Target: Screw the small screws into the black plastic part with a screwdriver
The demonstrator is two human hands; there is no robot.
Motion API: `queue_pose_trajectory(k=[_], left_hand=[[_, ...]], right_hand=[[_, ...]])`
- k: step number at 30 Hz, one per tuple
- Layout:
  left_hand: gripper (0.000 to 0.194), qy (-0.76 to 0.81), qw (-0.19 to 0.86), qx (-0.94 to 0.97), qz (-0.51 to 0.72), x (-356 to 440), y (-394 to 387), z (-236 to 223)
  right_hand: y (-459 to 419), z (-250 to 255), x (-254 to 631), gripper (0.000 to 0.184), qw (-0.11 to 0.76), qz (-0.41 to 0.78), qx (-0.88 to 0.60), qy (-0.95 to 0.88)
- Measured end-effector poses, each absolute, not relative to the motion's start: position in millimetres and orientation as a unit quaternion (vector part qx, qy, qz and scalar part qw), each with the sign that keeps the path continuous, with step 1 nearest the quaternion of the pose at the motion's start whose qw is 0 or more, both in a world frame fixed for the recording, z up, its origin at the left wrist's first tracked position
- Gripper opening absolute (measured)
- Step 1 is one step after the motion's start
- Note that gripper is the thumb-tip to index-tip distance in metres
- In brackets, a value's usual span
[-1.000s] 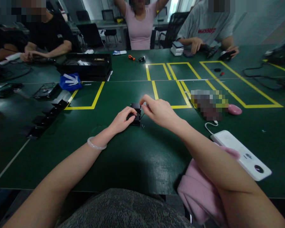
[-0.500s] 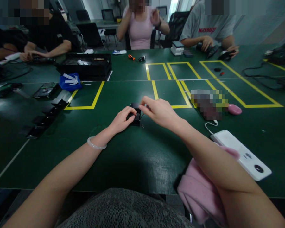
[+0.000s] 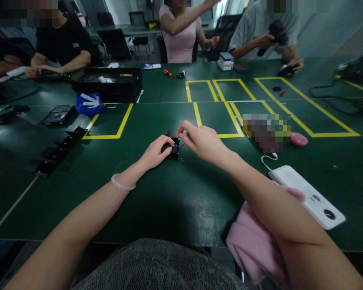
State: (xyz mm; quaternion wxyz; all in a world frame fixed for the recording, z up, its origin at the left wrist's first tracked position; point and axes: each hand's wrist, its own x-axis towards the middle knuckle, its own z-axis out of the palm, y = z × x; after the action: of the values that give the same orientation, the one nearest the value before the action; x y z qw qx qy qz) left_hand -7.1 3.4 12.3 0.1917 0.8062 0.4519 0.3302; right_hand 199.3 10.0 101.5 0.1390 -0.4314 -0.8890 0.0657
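My left hand (image 3: 156, 152) is closed on a small black block-shaped part (image 3: 173, 156), its fingers curled over the top and left side and hiding much of it. Just to the right, my right hand (image 3: 201, 140) is bent at the wrist with thumb and fingers pinched together over the part's right edge. Below those fingertips a thin dark rod (image 3: 182, 147) slants against the part's side; whether the fingers grip it is hidden. A few tiny screws (image 3: 182, 160) lie on the green table (image 3: 169, 201) close to the part.
Black brackets (image 3: 60, 151) line up at left, near a blue bundle (image 3: 90, 104) and a black crate (image 3: 109, 82). To the right are a white power bank (image 3: 308, 197) with a cable, a pink oval object (image 3: 299, 139) and pink cloth (image 3: 254, 245). Several people sit opposite.
My right fingers have shifted very slightly; my left hand and the black part stay put. Across the table, one person stretches an arm out and another has lifted a dark power tool.
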Motion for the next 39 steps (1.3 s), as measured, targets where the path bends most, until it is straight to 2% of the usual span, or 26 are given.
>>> queue_pose_trajectory(k=[6, 24, 30, 39], left_hand=[[0.009, 0.458, 0.194, 0.803, 0.327, -5.9, 2.6, 14.0], [0.011, 0.447, 0.19, 0.808, 0.334, -7.7, 3.2, 11.3], [0.011, 0.437, 0.19, 0.81, 0.341, -7.7, 3.9, 11.2], [0.01, 0.438, 0.187, 0.811, 0.34, -8.1, 3.7, 11.2]], right_hand=[[10.3, 99.3, 200.1, 0.033, 0.16, 0.081, -0.421, -0.889], [10.1, 103.2, 199.4, 0.035, 0.131, 0.06, -0.439, -0.887], [10.0, 101.2, 200.0, 0.034, 0.154, 0.064, -0.429, -0.888], [9.3, 102.3, 199.3, 0.035, 0.139, 0.06, -0.438, -0.886]])
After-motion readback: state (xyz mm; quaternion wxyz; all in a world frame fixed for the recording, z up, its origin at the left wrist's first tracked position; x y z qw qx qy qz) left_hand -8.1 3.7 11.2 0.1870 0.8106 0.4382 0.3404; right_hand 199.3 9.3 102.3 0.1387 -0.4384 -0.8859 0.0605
